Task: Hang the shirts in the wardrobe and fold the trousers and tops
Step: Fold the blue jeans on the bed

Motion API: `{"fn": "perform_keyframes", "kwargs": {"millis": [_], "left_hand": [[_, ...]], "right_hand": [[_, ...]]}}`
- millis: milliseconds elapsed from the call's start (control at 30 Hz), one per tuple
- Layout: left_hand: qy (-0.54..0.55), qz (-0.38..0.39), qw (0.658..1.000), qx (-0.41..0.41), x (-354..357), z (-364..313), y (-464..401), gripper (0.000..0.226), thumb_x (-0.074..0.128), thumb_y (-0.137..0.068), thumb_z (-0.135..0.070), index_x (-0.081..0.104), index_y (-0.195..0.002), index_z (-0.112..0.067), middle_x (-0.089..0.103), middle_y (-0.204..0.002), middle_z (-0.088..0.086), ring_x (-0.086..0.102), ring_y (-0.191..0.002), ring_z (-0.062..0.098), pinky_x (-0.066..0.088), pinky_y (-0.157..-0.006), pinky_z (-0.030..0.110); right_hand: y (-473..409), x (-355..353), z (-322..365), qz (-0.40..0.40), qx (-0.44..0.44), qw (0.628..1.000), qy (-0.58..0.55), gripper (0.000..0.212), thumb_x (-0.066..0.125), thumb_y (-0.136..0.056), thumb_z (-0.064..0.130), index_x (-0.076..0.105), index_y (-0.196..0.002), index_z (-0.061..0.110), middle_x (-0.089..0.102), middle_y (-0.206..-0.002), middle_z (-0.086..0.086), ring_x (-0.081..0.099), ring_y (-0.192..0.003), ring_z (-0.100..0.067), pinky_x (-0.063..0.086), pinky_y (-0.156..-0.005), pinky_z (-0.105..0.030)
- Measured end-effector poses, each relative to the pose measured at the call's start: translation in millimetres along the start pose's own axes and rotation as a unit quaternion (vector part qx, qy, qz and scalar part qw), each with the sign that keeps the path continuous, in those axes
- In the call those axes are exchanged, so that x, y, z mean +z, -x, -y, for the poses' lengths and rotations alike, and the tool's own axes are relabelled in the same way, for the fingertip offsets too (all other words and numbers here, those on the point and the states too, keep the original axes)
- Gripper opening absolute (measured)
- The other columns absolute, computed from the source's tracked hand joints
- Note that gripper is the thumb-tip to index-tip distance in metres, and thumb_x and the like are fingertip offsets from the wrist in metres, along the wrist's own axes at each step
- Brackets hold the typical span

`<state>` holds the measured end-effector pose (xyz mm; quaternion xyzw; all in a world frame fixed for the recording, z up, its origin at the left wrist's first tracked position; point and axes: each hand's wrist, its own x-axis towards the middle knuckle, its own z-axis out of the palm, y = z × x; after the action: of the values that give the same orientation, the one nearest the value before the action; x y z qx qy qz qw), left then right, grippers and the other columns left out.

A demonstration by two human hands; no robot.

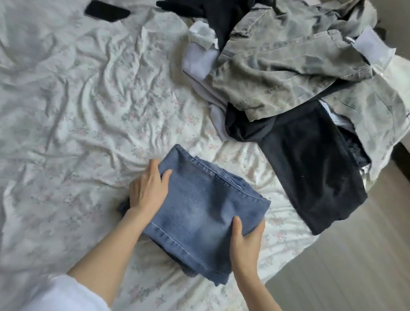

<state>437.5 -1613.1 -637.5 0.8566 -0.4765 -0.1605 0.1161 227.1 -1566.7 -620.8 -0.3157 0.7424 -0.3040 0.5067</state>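
folded blue jeans [195, 210] lie on the bed [68, 121], near its lower right edge, w/ both hands on them. the bundle is a rough rectangle; its long axis runs diagonally, from upper left (far side) to lower right (near the person). a stitched hem crosses the near end, a seam ridge the far end. left hand [148, 190] grips the bundle's left edge, thumb on top, fingers tucked under the denim. right hand [246, 240] clamps the right corner, thumb over the top layer, fingers wrapped round the edge. a white sleeve [68, 296] shows on the left arm.

upper right: a heap of unfolded clothes, i.e. an olive-grey jacket [290, 64] on top, a white garment [201, 58] under its left side, a black top [214, 5] at the far end. black trousers [314, 168] lie flat beside the heap, reaching to the bed's right edge, apart from the jeans by a strip of sheet. a dark phone-like item [107, 11] sits far upper left, well apart.

open room: wide bare sheet left of the jeans & beyond them. right of the bed edge, floor [360, 275].
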Motion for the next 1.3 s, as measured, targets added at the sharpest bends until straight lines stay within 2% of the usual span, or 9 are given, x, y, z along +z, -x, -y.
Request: {"fn": "perform_keyframes", "kwargs": {"millis": [133,367,633,767,833,933,1033,1167,1300], "left_hand": [[0.107,-0.129,0.981,-0.097,-38,-9,32,0.029,0.052,-0.093,-0.024,0.053,-0.108,0.0,0.064,-0.088,0.03,0.059,-0.076,0.049,0.038,-0.059,0.044],[0.171,-0.286,0.924,-0.188,-132,-14,43,0.028,0.052,-0.094,-0.022,0.052,-0.106,0.004,0.064,-0.085,0.03,0.059,-0.075,0.049,0.036,-0.058,0.041],[0.261,-0.419,0.843,-0.212,-243,31,107,0.014,0.048,-0.096,-0.018,0.046,-0.099,-0.004,0.057,-0.08,0.013,0.052,-0.073,0.034,0.026,-0.059,0.034],[0.357,-0.368,0.818,-0.262,-235,77,160,0.02,0.042,-0.098,-0.021,0.039,-0.078,-0.02,0.042,-0.071,-0.004,0.047,-0.062,-0.004,0.035,-0.052,0.006],[0.406,-0.326,0.785,-0.336,-203,101,192,0.017,0.043,-0.098,-0.024,0.044,-0.083,-0.017,0.044,-0.073,-0.004,0.047,-0.066,0.001,0.037,-0.061,0.01],[0.362,-0.251,0.762,-0.476,-129,138,244,0.011,0.04,-0.099,-0.02,0.042,-0.095,-0.01,0.045,-0.076,0.002,0.043,-0.075,0.021,0.03,-0.067,0.031],[0.312,-0.175,0.738,-0.572,-63,166,286,0.009,0.042,-0.096,-0.013,0.041,-0.102,-0.006,0.05,-0.089,0.015,0.047,-0.077,0.027,0.03,-0.067,0.032],[0.343,-0.207,0.743,-0.535,-27,193,295,0.034,0.061,-0.088,-0.027,0.05,-0.107,-0.002,0.058,-0.092,0.012,0.058,-0.091,0.032,0.036,-0.069,0.031],[0.413,-0.185,0.751,-0.481,-16,202,292,0.054,0.077,-0.071,-0.04,0.057,-0.11,-0.009,0.065,-0.105,0.005,0.061,-0.097,0.022,0.049,-0.088,0.042]], "right_hand": [[-15,-1,63,0.02,-0.173,0.979,0.106,0.069,0.053,-0.091,0.031,0.012,-0.146,0.038,0.028,-0.142,0.025,0.031,-0.114,0.016,0.027,-0.095,-0.014],[0,38,169,0.073,-0.358,0.919,0.15,0.053,0.053,-0.092,0.027,0.031,-0.14,0.023,0.044,-0.142,0.004,0.048,-0.123,-0.021,0.038,-0.089,-0.028],[87,72,230,0.218,-0.463,0.857,0.064,0.048,0.052,-0.093,0.026,0.034,-0.138,0.021,0.05,-0.136,-0.001,0.052,-0.117,-0.023,0.037,-0.087,-0.022],[110,71,207,0.306,-0.455,0.835,0.044,0.04,0.051,-0.093,0.03,0.037,-0.13,0.031,0.056,-0.117,0.019,0.056,-0.094,0.006,0.04,-0.079,-0.014],[106,71,176,0.366,-0.407,0.835,0.052,0.037,0.051,-0.094,0.025,0.039,-0.13,0.025,0.055,-0.103,0.024,0.054,-0.086,0.016,0.039,-0.071,-0.002],[87,78,98,0.447,-0.281,0.821,0.22,0.038,0.047,-0.096,0.017,0.04,-0.132,0.008,0.058,-0.098,0.006,0.057,-0.082,0.003,0.041,-0.066,-0.005],[61,94,3,0.489,-0.2,0.734,0.426,0.041,0.046,-0.096,0.015,0.039,-0.135,0.001,0.057,-0.117,-0.013,0.055,-0.103,-0.022,0.043,-0.084,-0.027],[49,114,-50,0.447,-0.244,0.738,0.442,0.03,0.055,-0.091,0.027,0.057,-0.1,-0.001,0.061,-0.094,-0.016,0.058,-0.09,-0.029,0.043,-0.071,-0.035],[51,119,-65,0.453,-0.156,0.785,0.392,0.038,0.057,-0.088,0.042,0.048,-0.111,0.012,0.055,-0.105,0.0,0.052,-0.095,-0.018,0.04,-0.078,-0.03]]}}
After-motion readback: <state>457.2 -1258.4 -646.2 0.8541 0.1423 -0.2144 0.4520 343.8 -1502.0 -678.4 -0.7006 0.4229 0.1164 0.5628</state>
